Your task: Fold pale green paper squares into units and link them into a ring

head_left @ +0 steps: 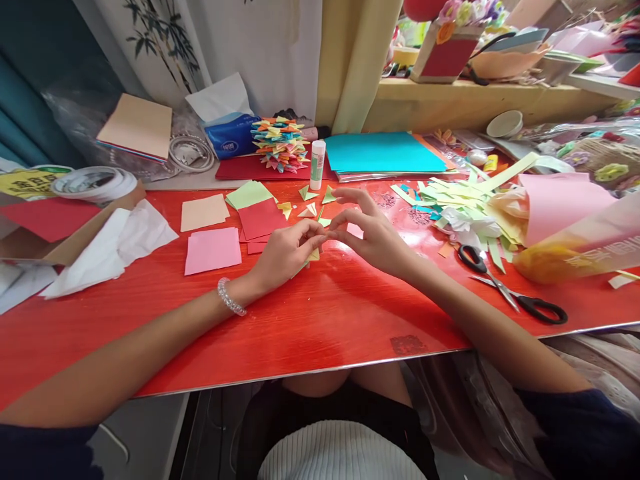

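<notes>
Just in front of the glue stick (317, 165), a small folded paper (314, 255) is pinched in the left fingers (316, 238); right fingers (331, 234) are loosely curled, tips nearly together, grip unclear.

A coiled white cable (193, 167) lies just beside a blue tissue pack (233, 138).

Head-worn view, forward and down
</notes>
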{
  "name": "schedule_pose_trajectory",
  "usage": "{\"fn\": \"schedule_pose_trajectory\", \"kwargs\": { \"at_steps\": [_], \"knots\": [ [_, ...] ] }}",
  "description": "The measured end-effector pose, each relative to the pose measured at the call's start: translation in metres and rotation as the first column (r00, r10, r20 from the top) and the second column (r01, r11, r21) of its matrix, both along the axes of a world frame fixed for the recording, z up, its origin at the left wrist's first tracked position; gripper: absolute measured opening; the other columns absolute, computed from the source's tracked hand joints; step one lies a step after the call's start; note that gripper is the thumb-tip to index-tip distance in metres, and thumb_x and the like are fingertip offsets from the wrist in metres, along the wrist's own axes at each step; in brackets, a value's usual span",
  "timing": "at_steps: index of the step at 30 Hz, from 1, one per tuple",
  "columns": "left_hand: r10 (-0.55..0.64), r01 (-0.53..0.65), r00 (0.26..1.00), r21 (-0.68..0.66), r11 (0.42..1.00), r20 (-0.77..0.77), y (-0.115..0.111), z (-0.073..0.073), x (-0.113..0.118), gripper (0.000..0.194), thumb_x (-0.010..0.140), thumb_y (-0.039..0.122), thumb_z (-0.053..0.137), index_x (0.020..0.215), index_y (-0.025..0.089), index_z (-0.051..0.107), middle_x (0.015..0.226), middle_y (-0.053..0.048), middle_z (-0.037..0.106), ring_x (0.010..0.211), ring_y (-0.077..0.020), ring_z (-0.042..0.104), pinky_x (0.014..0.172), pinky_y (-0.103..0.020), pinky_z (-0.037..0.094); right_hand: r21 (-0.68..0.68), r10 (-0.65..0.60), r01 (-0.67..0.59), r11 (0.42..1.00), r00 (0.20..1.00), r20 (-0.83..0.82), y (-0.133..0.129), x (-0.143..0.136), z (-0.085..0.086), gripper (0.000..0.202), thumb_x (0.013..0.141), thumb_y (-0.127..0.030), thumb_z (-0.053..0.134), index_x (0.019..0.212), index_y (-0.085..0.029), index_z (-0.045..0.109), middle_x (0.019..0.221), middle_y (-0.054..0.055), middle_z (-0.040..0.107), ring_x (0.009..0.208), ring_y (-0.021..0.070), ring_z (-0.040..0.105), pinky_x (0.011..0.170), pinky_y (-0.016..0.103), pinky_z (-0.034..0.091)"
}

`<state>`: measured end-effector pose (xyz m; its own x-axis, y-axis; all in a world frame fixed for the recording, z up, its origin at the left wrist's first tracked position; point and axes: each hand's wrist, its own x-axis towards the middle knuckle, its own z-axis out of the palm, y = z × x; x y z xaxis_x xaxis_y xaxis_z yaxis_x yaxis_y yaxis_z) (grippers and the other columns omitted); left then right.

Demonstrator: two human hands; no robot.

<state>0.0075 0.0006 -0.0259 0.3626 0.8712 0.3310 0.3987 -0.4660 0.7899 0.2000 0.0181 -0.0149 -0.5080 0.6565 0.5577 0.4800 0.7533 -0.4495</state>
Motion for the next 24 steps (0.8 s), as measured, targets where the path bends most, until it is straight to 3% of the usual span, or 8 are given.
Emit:
{"fn": "schedule_pose_trajectory", "kwargs": {
  "at_steps": [6,8,11,16,20,24],
  "knots": [
    [0.001,0.008,0.996,0.1,0.995,-0.087,-0.002,-0.002,0.0,0.01,0.091,0.016,0.047,0.081,0.018,0.049,0.065,0.003,0.056,0.057,-0.0084,0.049,0.058,-0.022,0.038,0.017,0.018,-0.019,1.0,0.998,0.067,-0.004,-0.003,0.003,0.005,0.088,-0.028,0.061,0.084,-0.024,0.062,0.133,0.006,0.046,0.128,0.029,0.043,0.104,0.054,0.039],
    [-0.018,0.024,0.997,0.076,0.997,-0.077,-0.002,-0.003,0.0,0.01,0.092,0.018,0.045,0.081,0.019,0.048,0.066,0.003,0.055,0.055,-0.0078,0.047,0.056,-0.022,0.037,0.015,0.015,-0.016,1.0,0.998,0.061,-0.005,-0.004,0.003,0.006,0.089,-0.027,0.06,0.084,-0.023,0.062,0.131,0.007,0.048,0.126,0.0285,0.045,0.103,0.054,0.04],
    [-0.023,0.023,1.0,-0.006,1.0,0.001,0.002,-0.005,-0.001,0.013,0.095,0.031,0.043,0.093,0.02,0.05,0.076,0.001,0.055,0.059,-0.0085,0.048,0.057,-0.023,0.039,0.004,-0.004,0.004,1.0,1.0,0.019,-0.003,-0.001,0.004,0.008,0.088,-0.024,0.06,0.081,-0.022,0.061,0.126,0.008,0.052,0.122,0.027,0.048,0.101,0.051,0.041],
    [-0.013,0.016,0.992,-0.02,1.0,0.127,0.012,-0.013,-0.005,0.025,0.097,0.036,0.039,0.118,0.025,0.048,0.1,-0.004,0.053,0.088,-0.013,0.053,0.08,-0.027,0.046,-0.134,0.03,-0.042,0.99,0.995,-0.09,-0.002,0.006,0.015,0.008,0.088,-0.024,0.06,0.081,-0.022,0.062,0.106,0.004,0.061,0.097,0.0197,0.061,0.088,0.041,0.048],
    [-0.091,0.11,0.977,-0.09,0.99,0.191,0.012,-0.015,-0.008,0.032,0.092,0.032,0.049,0.123,0.026,0.043,0.11,-0.005,0.051,0.095,-0.0139,0.053,0.083,-0.027,0.048,-0.288,0.01,-0.044,0.957,0.993,-0.116,-0.008,0.007,0.024,0.012,0.087,-0.029,0.061,0.08,-0.021,0.065,0.079,0.001,0.065,0.076,0.0157,0.06,0.076,0.036,0.048],
    [-0.116,0.142,0.954,-0.078,0.987,0.276,0.007,-0.009,-0.007,0.035,0.085,0.027,0.062,0.116,0.025,0.046,0.102,-0.003,0.055,0.091,-0.0129,0.056,0.077,-0.024,0.049,-0.29,0.043,-0.07,0.955,0.994,-0.1,-0.009,0.006,0.024,0.016,0.088,-0.032,0.06,0.079,-0.02,0.063,0.077,0.0,0.065,0.073,0.0143,0.059,0.071,0.032,0.046]
  ]
}}
